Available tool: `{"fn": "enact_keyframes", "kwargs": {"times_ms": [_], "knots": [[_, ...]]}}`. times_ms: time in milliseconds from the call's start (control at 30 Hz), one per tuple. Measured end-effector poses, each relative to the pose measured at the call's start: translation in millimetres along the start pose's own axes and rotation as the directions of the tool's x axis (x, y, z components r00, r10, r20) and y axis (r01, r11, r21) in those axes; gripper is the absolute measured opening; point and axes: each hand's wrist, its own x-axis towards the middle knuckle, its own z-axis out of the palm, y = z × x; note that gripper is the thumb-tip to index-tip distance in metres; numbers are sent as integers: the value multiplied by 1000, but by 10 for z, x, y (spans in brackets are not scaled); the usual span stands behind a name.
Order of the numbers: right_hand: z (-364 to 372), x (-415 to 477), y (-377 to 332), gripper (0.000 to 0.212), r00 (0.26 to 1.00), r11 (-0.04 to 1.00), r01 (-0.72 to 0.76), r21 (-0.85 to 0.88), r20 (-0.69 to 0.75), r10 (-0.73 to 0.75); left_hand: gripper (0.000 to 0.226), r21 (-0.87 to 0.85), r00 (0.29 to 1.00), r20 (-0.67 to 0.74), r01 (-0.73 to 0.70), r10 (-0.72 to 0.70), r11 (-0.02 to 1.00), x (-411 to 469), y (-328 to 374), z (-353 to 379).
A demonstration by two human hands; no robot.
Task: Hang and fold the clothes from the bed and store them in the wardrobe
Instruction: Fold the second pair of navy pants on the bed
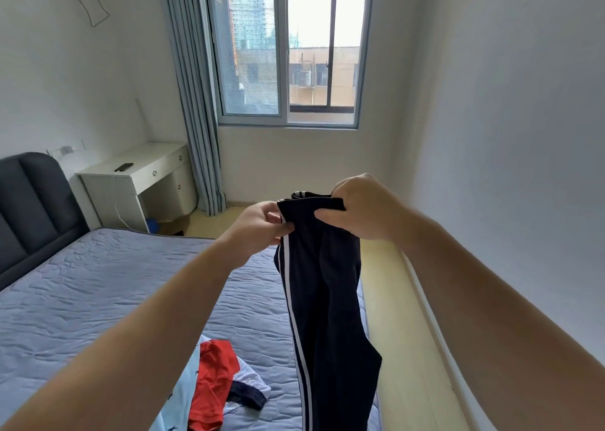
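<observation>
Dark navy track trousers with white side stripes hang in the air over the bed's right edge. My left hand pinches the waistband at its left end. My right hand grips the waistband from above at its right end. The legs dangle together down past the bottom of the view. On the grey-blue quilted bed lies a small heap: a red garment on top of a light blue printed one, with a dark-edged white piece beside it.
A dark padded headboard stands at the left. A white desk with a phone on it sits by the blue curtain and the window. A strip of pale wooden floor runs between bed and right wall.
</observation>
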Motion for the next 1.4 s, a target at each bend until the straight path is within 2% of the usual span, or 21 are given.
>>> {"fn": "enact_keyframes", "kwargs": {"times_ms": [133,200,267,367,500,600,733,900,967,1100,1267,1333,1400], "knots": [[-5,-14,-7,44,999,1000,-14,-15,-41,13,38,97,987,-92,140,-131,985,-25,-268,134],[1,-28,-5,45,998,999,-33,-14,-54,32,38,65,975,-111,199,-191,978,-55,-429,222],[7,-41,-4,47,997,999,-43,-28,-62,41,31,24,977,-120,182,-178,983,-74,-535,285],[-8,-61,14,48,993,994,-86,-62,-82,81,14,17,981,-174,85,-81,996,-80,-591,312],[-28,-65,43,52,980,981,-174,-86,-110,164,4,-118,973,-222,37,-63,992,-93,-544,297],[-24,-66,64,56,969,973,-208,-102,-161,190,8,-272,986,-144,38,-80,962,-118,-477,286],[-21,-86,87,56,953,966,-249,-72,-197,231,19,-471,985,92,172,-146,865,-217,-386,223],[29,-109,60,53,939,963,-269,14,-217,266,45,-361,946,314,201,-84,911,-315,-381,191],[53,-115,55,53,927,953,-300,45,-222,302,42,-398,941,329,213,-78,892,-337,-397,185],[65,-130,77,54,909,939,-337,62,-236,342,20,-544,959,262,240,-109,804,-340,-440,157],[74,-142,68,52,904,940,-328,90,-258,340,50,-497,939,325,273,-115,824,-409,-459,231],[83,-141,58,51,905,940,-327,100,-251,342,49,-475,923,369,287,-108,832,-446,-451,289],[94,-145,53,51,906,939,-327,105,-247,343,36,-470,917,382,297,-112,831,-453,-444,347]]}}
